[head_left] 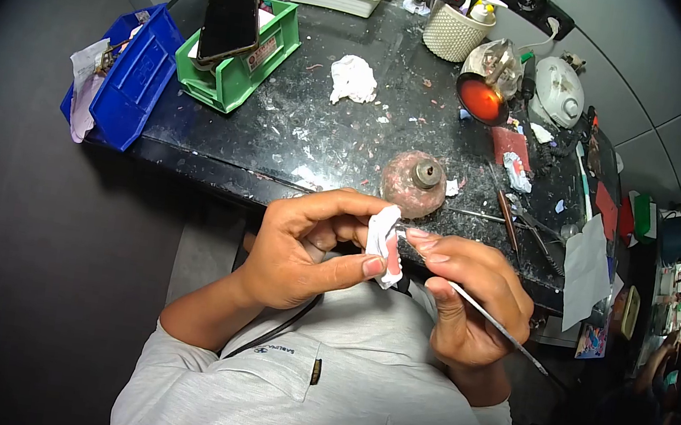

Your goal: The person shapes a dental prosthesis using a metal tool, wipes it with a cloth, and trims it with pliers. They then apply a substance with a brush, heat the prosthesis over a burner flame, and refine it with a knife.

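My left hand point(306, 247) is closed around a small white plaster dental model point(382, 239) with pink wax and a row of small teeth on its right side. Between the thumb and fingers of my right hand point(475, 297) is a thin tool with a long pale handle point(504, 333) that slants down to the right. Its tip is near the upper right of the model; whether it touches is too small to tell. Just beyond my hands, a round burner point(414, 184) with a metal top stands near the bench's front edge.
A green bin point(243, 73) with a phone on it and a blue bin point(128, 84) stand left. Crumpled white material point(353, 79) lies mid-bench. A glowing lamp point(482, 98), a pink-and-white model point(517, 173), metal tools point(507, 220) and white paper point(586, 272) are right.
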The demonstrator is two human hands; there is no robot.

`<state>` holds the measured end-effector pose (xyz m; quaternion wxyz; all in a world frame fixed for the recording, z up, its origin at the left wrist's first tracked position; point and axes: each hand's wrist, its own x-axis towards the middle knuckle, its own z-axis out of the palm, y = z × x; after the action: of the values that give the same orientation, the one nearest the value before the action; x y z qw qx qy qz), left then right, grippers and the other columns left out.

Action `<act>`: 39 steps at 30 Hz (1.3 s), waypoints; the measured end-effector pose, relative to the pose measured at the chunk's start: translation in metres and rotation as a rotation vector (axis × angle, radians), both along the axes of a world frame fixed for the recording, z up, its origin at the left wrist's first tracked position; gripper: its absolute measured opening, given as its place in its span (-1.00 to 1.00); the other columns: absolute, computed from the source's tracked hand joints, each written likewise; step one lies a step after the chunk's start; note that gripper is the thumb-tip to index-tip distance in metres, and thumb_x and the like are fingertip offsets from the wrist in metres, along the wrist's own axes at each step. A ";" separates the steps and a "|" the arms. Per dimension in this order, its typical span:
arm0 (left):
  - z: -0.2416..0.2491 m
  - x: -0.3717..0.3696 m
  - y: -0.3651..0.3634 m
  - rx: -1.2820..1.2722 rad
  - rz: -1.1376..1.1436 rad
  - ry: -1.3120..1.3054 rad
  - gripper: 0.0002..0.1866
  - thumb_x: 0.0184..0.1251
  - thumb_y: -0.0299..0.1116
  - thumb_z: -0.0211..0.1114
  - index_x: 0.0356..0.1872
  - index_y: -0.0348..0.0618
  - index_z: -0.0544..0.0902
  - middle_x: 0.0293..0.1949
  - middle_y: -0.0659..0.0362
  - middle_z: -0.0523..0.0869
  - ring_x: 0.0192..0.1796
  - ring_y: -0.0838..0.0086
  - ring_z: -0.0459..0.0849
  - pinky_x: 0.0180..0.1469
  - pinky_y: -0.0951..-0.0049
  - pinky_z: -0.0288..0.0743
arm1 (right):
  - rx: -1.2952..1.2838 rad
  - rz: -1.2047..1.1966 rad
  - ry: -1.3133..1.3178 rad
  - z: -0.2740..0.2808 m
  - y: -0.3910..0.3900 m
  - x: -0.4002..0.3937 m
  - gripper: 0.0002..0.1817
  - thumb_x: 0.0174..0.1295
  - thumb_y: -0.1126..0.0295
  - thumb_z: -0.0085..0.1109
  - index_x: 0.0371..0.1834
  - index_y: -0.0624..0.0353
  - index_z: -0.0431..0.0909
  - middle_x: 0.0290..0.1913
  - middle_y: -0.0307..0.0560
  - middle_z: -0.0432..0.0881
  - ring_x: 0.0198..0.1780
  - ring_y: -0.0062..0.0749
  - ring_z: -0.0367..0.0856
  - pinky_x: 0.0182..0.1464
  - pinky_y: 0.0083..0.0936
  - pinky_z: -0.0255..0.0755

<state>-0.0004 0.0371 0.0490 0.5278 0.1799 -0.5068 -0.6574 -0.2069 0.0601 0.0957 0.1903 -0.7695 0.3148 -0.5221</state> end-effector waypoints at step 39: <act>-0.005 -0.001 -0.003 -0.057 0.000 -0.073 -0.51 0.26 -0.72 0.41 0.23 -0.54 0.57 0.02 -0.03 0.69 0.01 0.43 0.73 0.09 0.46 0.62 | 0.068 -0.062 -0.129 -0.007 0.001 -0.002 -0.90 0.34 0.58 0.30 -0.16 0.41 0.64 -0.21 0.17 0.74 -0.10 -0.10 0.80 0.00 -0.32 0.69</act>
<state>-0.0017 0.0337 0.0437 0.5141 0.1886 -0.5441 -0.6357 -0.2089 0.0611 0.0887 0.2200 -0.7171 0.3430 -0.5654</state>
